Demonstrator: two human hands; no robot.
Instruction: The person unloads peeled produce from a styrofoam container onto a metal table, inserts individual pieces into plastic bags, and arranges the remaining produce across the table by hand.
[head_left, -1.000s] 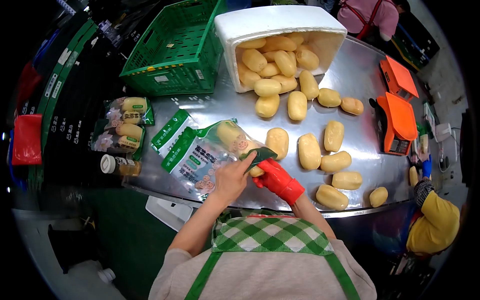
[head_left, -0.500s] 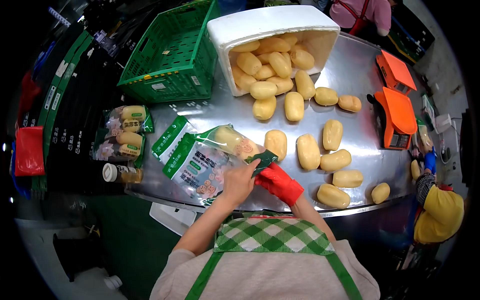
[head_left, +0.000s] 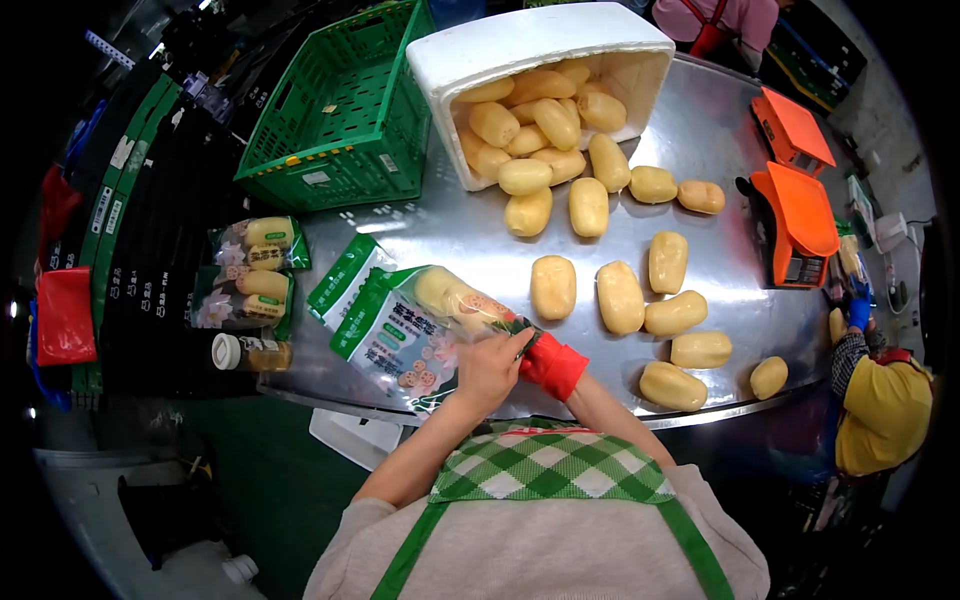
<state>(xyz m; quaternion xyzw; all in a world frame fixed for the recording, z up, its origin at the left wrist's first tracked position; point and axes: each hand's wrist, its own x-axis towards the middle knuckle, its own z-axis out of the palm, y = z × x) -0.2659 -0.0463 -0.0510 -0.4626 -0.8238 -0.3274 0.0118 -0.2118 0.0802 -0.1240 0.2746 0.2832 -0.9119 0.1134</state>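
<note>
My bare left hand (head_left: 488, 372) has its fingers closed on the dark green mouth of a clear plastic bag (head_left: 447, 291) with pale yellow lotus root pieces inside. My right hand (head_left: 548, 364), in a red glove, is at the same bag mouth; its fingers are mostly hidden in and behind the bag. Flat printed bags (head_left: 385, 335) lie on the metal table under and left of the filled one. Just right of the hands, a lotus root piece (head_left: 553, 287) rests on the table, with several more beyond it.
A white foam box (head_left: 545, 42) lies tipped, with lotus roots spilling out. Left of it stands a green crate (head_left: 320, 160). Filled bags (head_left: 262, 270) and a jar (head_left: 250, 353) sit at the left, orange scales (head_left: 800, 210) at the right. A co-worker in yellow (head_left: 882, 412) is at the right.
The red-gloved right hand has gone further behind the bag mouth, and my left hand has shifted over beside it. The lotus root seen under the bag mouth earlier no longer shows there.
</note>
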